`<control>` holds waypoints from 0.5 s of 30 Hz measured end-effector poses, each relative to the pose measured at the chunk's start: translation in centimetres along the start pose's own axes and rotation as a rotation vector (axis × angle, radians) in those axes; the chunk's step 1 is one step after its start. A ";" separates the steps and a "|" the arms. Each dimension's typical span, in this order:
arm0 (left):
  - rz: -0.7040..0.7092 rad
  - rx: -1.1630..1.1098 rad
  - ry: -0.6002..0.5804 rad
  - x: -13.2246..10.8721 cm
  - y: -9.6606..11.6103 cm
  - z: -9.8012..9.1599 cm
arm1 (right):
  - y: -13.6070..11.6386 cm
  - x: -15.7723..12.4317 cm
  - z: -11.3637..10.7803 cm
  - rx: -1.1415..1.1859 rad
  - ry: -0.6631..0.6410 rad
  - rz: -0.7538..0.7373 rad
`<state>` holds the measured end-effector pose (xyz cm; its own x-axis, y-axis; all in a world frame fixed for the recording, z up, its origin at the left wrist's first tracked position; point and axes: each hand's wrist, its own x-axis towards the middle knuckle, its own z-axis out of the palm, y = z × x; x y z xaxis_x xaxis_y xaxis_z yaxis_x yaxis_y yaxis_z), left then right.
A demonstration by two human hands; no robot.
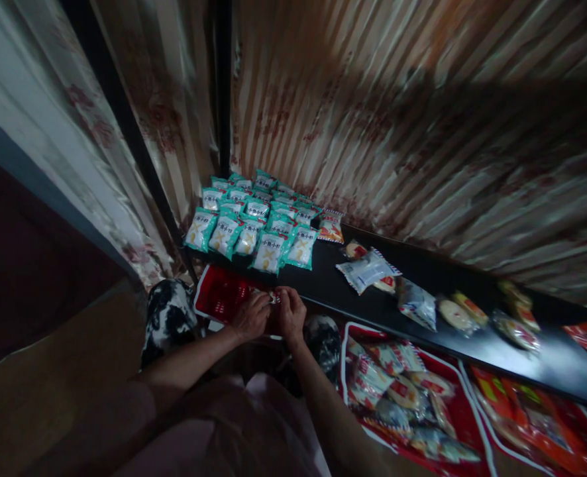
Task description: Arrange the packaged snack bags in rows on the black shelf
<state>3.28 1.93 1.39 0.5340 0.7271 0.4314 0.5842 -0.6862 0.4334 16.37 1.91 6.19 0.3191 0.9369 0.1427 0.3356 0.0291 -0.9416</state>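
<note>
My left hand [252,318] and my right hand [291,315] are close together over a red basket [213,295] with a white rim. Between their closed fingers is a small snack packet [274,297] with a reddish, pale-edged wrapper; most of it is covered by the fingers, so its print cannot be read. Just beyond the hands, rows of teal-and-white snack bags [269,252] lie overlapping on a black shelf [318,281].
Farther right on the shelf are a red-and-white bag [330,226], silvery packets [368,268] and several wrapped round snacks [457,315]. A red basket of mixed packets [403,391] and another with orange-red packages [536,411] stand below. Dark posts [222,86] and curtains [373,119] border the shelf.
</note>
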 end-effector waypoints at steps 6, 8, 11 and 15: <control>-0.168 -0.017 -0.232 -0.6 0.3 1.3 | 2.0 -0.6 -0.2 -0.055 -0.117 0.058; -0.280 -0.012 -0.304 -0.7 0.3 1.7 | 3.1 -0.7 -0.1 -0.145 -0.154 0.103; -0.398 -0.008 -0.357 -1.0 0.1 2.4 | 5.0 -0.7 0.1 -0.289 -0.178 0.178; -0.484 -0.022 -0.401 -1.4 -0.7 3.2 | 7.4 -0.3 0.2 -0.378 -0.182 0.242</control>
<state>4.13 1.44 -2.06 0.4021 0.9039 -0.1463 0.8066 -0.2741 0.5237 18.55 1.92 -0.89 0.2788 0.9480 -0.1538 0.5804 -0.2939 -0.7595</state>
